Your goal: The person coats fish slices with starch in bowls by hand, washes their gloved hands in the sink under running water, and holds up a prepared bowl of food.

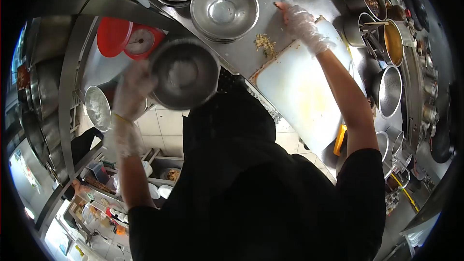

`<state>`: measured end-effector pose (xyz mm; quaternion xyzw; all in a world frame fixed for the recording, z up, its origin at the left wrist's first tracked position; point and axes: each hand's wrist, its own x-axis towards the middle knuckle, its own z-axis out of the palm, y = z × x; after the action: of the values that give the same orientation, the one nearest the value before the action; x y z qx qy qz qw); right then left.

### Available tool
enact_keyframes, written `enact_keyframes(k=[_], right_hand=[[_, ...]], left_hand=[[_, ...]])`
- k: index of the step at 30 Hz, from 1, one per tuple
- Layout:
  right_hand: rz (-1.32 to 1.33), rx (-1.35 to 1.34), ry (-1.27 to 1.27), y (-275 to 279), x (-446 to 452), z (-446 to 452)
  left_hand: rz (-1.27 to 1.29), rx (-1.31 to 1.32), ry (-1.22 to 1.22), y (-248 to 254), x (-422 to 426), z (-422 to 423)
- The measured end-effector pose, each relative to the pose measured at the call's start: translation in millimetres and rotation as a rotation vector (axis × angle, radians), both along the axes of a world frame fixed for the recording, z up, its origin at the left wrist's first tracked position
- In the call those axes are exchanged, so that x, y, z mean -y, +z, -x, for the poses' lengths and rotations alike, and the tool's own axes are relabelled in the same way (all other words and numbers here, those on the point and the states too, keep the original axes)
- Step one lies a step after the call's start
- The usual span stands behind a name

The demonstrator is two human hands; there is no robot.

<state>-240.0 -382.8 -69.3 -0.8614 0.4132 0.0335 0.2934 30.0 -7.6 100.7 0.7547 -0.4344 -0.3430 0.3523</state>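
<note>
My left hand, in a clear plastic glove, grips the rim of a deep metal bowl at the left of the head view. The bowl is held up beside the counter, and no food shows in it. At upper right, my gloved right hand is over the steel counter, just past the far end of a white cutting board. Its fingers are blurred, and whether they hold something is unclear. Pale chopped bits lie in a small heap on the counter, left of that hand.
Stacked metal bowls stand at the back. A red scale sits at left, above a steel pot lined with plastic. Pots and a perforated colander line the right side. An orange handle lies by the board's near edge.
</note>
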Motion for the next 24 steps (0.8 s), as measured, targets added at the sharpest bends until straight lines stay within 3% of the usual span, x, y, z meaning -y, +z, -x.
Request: enact_keyframes(k=[3, 4, 7, 9, 10, 11, 12, 13, 14, 17, 18, 20, 21, 23, 24], right_hand=[[0.243, -0.168, 0.241, 21.6, -60.5, -5.1], [0.288, -0.205, 0.295, 27.1, -81.9, -7.9], [0.354, -0.460, 0.453, 34.1, -128.9, -23.2], [0.159, -0.193, 0.307, 8.3, -157.5, -23.4], [0.093, -0.103, 0.275, -9.2, -171.7, -24.6], [-0.260, 0.159, 0.160, -37.2, -190.0, -23.4], [-0.447, 0.278, 0.105, -41.8, -198.5, -21.2], [-0.635, 0.392, 0.043, -46.4, -206.7, -19.2], [-0.654, 0.559, 0.111, -30.7, -203.4, -17.5], [-0.889, 0.867, 0.114, 31.9, -166.8, -11.8], [-1.080, 0.824, -0.019, 52.5, -141.1, -5.0], [-0.294, 0.146, 0.221, 76.4, -82.8, -12.1], [-0.295, 0.142, 0.222, 59.0, -65.9, -18.0], [0.091, 0.221, 0.201, 10.1, -39.7, -29.8], [0.282, 0.303, 0.367, -8.6, -46.3, -33.8]], left_hand=[[-0.130, -0.412, 0.298, -144.7, -64.5, 17.1], [-0.076, -0.570, 0.451, -160.3, -56.1, 48.0], [-0.075, -0.618, 0.345, -198.5, -29.9, 83.0], [-0.051, -0.644, 0.410, -202.1, -16.4, 98.9], [-0.138, -0.502, 0.310, -182.2, -7.7, 99.8], [-0.190, -0.436, 0.275, -172.1, -8.1, 100.3], [-0.241, -0.370, 0.239, -162.1, -8.3, 100.6], [-0.234, -0.587, 0.348, -158.5, -9.6, 100.6], [-0.220, -0.802, 0.450, -158.7, -10.4, 100.2], [-0.199, -0.791, 0.495, -170.3, -26.5, 93.8], [-0.201, -0.792, 0.512, -170.9, -29.0, 91.1], [-0.128, -0.852, 0.519, -169.0, -30.3, 88.0], [-0.128, -0.856, 0.521, -166.4, -28.2, 89.4], [-0.089, -0.770, 0.521, -161.6, -17.4, 91.9], [-0.087, -0.766, 0.520, -162.6, -13.7, 92.7]])
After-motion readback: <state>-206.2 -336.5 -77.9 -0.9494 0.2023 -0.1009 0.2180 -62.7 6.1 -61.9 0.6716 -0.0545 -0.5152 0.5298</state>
